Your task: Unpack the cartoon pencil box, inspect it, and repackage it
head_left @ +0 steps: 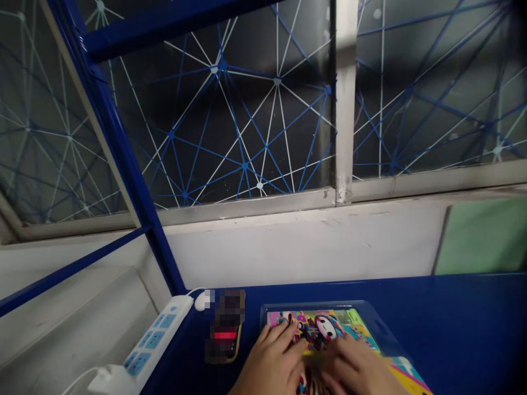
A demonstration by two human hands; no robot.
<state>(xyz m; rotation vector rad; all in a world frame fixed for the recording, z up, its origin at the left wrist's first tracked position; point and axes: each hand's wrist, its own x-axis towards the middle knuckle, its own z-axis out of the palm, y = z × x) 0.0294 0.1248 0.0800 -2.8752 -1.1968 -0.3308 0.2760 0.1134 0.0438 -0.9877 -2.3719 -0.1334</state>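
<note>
My left hand (pixel 274 359) lies flat with fingers stretched out on a colourful cartoon-printed board (pixel 329 326) that sits in a clear blue tray (pixel 379 323) on the blue table (pixel 453 329). My right hand (pixel 362 367) rests beside it on the same board, fingers extended toward the left hand and slightly blurred. Neither hand grips anything that I can see. The lower part of the board is hidden under both hands and the frame's bottom edge.
A blurred dark object with a red stripe (pixel 225 329) lies left of the tray. A white power strip (pixel 154 343) with a plug runs along the table's left edge. Blue metal frame bars (pixel 123 148) rise at the left. A patterned window (pixel 247 109) fills the back.
</note>
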